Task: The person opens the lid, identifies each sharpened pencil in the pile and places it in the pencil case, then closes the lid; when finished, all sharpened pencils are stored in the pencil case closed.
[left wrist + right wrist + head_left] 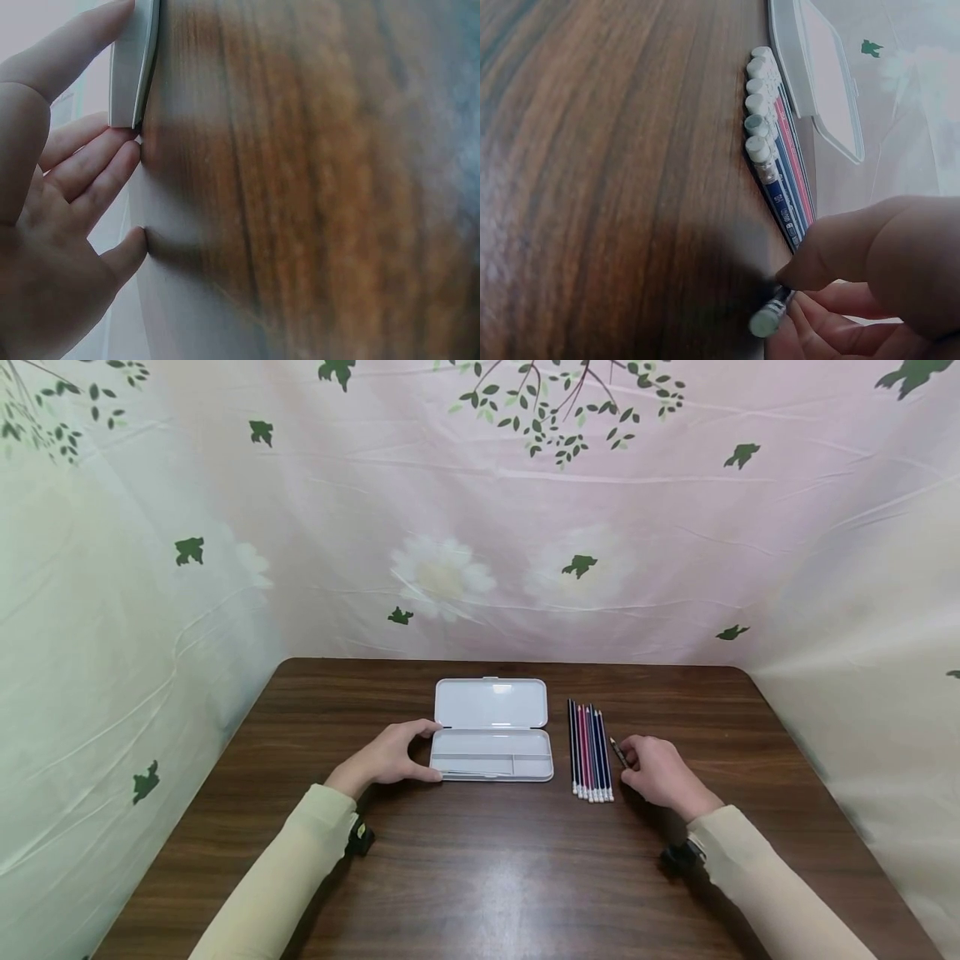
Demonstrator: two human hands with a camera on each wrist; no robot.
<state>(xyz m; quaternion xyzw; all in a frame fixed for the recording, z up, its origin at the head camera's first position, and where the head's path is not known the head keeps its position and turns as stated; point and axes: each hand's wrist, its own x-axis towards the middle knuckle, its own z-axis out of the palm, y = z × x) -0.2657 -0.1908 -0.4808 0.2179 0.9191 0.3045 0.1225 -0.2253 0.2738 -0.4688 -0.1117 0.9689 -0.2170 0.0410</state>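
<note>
While both sleeved arms reach forward over the table, the parts read as follows.

Table (487, 877): dark wood grain, backed and flanked by a pale floral cloth (480, 527).

Pencil case (491, 739): white, lying open near the table's middle; the lid lies flat on the far side, the tray on the near side. The tray shows a long compartment and a shorter one at its right.

Left hand (393, 758): at the case's left end. Thumb and fingers are spread and curved round that end, the upper fingertip at the hinge corner and the lower one at the tray's near corner. In the left wrist view 1 finger (82, 41) lies along the case's white edge (133, 64) while the other fingers rest below it, straight and loosely parted.

Row of pencils (590, 750): 6 eraser caps can be counted in the right wrist view (761, 105), side by side and touching, just right of the case, eraser ends toward the person.

Single pencil (618, 752): apart from the row, just at its right edge, tilted, with its dark tip pointing away.

Right hand (660, 772): fingers curled, pinching the single pencil. In the right wrist view the thumb (832, 247) presses over the shaft and the fingers lie beneath it; the eraser end (769, 319) sticks out past the fingertips, low over the wood.
</note>
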